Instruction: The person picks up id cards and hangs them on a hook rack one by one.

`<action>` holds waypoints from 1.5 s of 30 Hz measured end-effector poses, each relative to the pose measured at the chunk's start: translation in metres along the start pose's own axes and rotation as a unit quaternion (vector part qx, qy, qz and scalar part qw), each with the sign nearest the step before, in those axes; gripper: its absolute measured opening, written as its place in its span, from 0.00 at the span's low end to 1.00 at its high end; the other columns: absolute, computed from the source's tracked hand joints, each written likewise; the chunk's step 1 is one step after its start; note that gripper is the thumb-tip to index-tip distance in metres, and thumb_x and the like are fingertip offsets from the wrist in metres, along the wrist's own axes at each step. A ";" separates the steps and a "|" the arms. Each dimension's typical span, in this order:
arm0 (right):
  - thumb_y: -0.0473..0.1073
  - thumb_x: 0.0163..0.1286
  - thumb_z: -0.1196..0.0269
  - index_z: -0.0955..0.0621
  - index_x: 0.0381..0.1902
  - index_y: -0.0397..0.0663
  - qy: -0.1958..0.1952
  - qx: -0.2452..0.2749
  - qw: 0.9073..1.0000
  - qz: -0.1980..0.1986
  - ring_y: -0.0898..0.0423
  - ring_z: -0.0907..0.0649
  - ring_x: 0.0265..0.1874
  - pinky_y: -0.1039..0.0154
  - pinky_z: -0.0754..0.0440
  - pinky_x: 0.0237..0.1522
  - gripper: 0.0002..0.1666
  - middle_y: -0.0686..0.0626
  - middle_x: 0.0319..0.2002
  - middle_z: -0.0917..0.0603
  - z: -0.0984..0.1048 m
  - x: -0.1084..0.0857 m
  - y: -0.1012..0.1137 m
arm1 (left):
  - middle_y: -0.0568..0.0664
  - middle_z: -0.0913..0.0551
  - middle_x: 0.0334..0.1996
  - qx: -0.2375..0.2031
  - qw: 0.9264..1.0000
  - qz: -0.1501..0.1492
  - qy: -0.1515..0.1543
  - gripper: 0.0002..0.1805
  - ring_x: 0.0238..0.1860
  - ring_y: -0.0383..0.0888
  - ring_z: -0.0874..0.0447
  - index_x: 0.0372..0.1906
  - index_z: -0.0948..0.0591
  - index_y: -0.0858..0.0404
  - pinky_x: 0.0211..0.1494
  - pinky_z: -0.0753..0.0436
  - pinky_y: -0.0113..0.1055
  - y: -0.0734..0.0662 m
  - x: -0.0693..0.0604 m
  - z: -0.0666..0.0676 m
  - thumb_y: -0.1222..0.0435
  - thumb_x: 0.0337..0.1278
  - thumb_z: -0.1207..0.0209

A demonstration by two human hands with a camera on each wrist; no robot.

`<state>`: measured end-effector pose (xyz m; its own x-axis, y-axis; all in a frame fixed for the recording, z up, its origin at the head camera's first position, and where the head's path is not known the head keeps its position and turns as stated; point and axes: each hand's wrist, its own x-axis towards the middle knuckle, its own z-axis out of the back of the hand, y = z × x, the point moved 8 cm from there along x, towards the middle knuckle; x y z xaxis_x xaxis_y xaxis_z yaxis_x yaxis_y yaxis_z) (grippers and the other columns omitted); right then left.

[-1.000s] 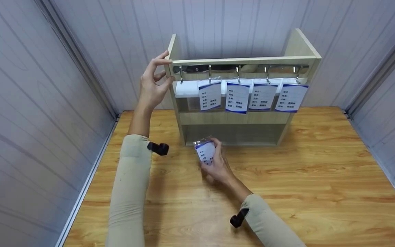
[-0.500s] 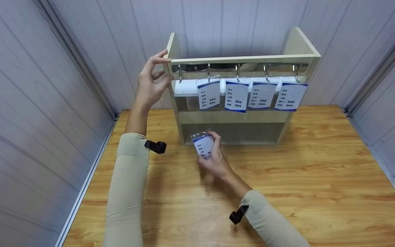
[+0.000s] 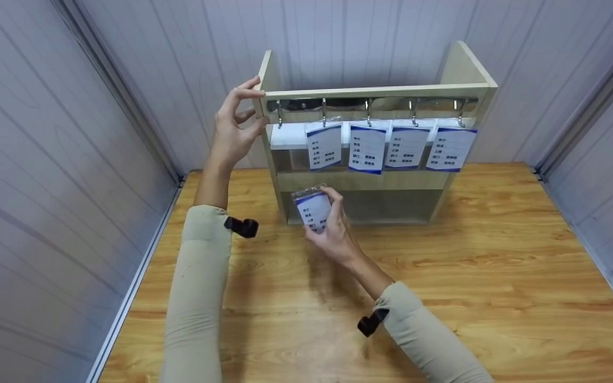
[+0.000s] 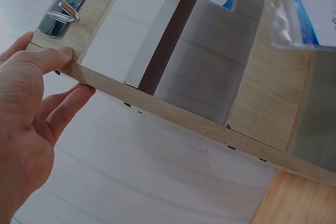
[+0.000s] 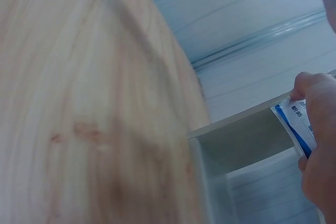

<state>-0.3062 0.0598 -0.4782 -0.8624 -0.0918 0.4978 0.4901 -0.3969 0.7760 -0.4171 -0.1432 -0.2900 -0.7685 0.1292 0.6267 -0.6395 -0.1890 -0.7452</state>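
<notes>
My left hand point(image 3: 235, 127) grips the upper left edge of a pale wooden shelf unit point(image 3: 359, 182), its fingers and thumb around the side board point(image 4: 157, 103). In front of the lower compartment, my right hand point(image 3: 334, 234) pinches a white and blue badge card point(image 3: 313, 210) in a clear plastic sleeve, tilted with its top edge toward the shelf. A metal hook rail point(image 3: 391, 103) runs along the top board. Several similar badge cards point(image 3: 367, 150) hang from its hooks. The leftmost hook point(image 3: 279, 114) holds nothing. In the right wrist view, fingers hide part of the held badge card point(image 5: 298, 124).
The shelf unit stands on a wood-grain tabletop point(image 3: 524, 255) near the back wall point(image 3: 381, 42). Pale panel walls rise at the left point(image 3: 46, 159) and right point(image 3: 604, 133). A white shelf board point(image 3: 288, 136) lies behind the hanging badges.
My right hand has moved up and toward the shelf with the badge card, now in front of the lower compartment. My left hand keeps its grip on the shelf's side.
</notes>
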 end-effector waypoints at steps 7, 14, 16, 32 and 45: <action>0.29 0.59 0.21 0.43 0.80 0.38 -0.021 0.006 1.000 0.021 0.30 0.16 0.63 0.39 0.07 0.62 0.59 0.25 0.79 0.29 0.009 0.013 0.014 | 0.58 0.24 0.83 0.000 1.000 0.006 -0.004 0.24 0.85 0.55 0.25 0.64 0.19 0.71 0.83 0.15 0.54 0.002 0.000 0.000 0.85 0.64 0.36; 0.31 0.58 0.20 0.40 0.79 0.36 -0.033 0.006 0.998 0.051 0.30 0.17 0.67 0.36 0.09 0.68 0.58 0.26 0.79 0.28 0.016 0.024 0.031 | 0.58 0.24 0.83 -0.007 1.000 0.002 -0.003 0.23 0.84 0.55 0.25 0.64 0.19 0.71 0.82 0.14 0.53 0.003 0.001 0.000 0.84 0.65 0.36; 0.32 0.58 0.20 0.40 0.79 0.37 -0.033 0.004 0.998 0.056 0.30 0.17 0.66 0.37 0.08 0.66 0.58 0.26 0.78 0.28 0.017 0.028 0.036 | 0.58 0.24 0.83 -0.006 1.000 -0.001 -0.004 0.23 0.84 0.56 0.25 0.64 0.19 0.71 0.82 0.14 0.53 0.003 0.001 0.000 0.84 0.65 0.36; 0.36 0.61 0.19 0.37 0.80 0.38 -0.040 -0.019 0.995 0.086 0.33 0.15 0.62 0.43 0.05 0.59 0.55 0.28 0.77 0.26 0.025 0.055 0.065 | 0.59 0.23 0.83 -0.005 1.000 -0.001 -0.007 0.23 0.85 0.58 0.25 0.63 0.18 0.71 0.83 0.15 0.54 0.000 0.000 0.000 0.84 0.64 0.35; 0.40 0.65 0.22 0.31 0.80 0.36 -0.035 -0.043 0.992 0.110 0.38 0.13 0.47 0.48 0.03 0.43 0.50 0.30 0.61 0.20 0.031 0.071 0.083 | 0.60 0.23 0.83 0.012 1.000 -0.009 -0.003 0.23 0.84 0.57 0.25 0.64 0.18 0.71 0.82 0.15 0.58 0.000 0.000 0.001 0.81 0.66 0.34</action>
<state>-0.3229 0.0484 -0.3666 -0.7236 -0.1215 0.6795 0.6501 -0.4509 0.6116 -0.4167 -0.1442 -0.2894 -0.7561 0.1276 0.6419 -0.6531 -0.2108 -0.7274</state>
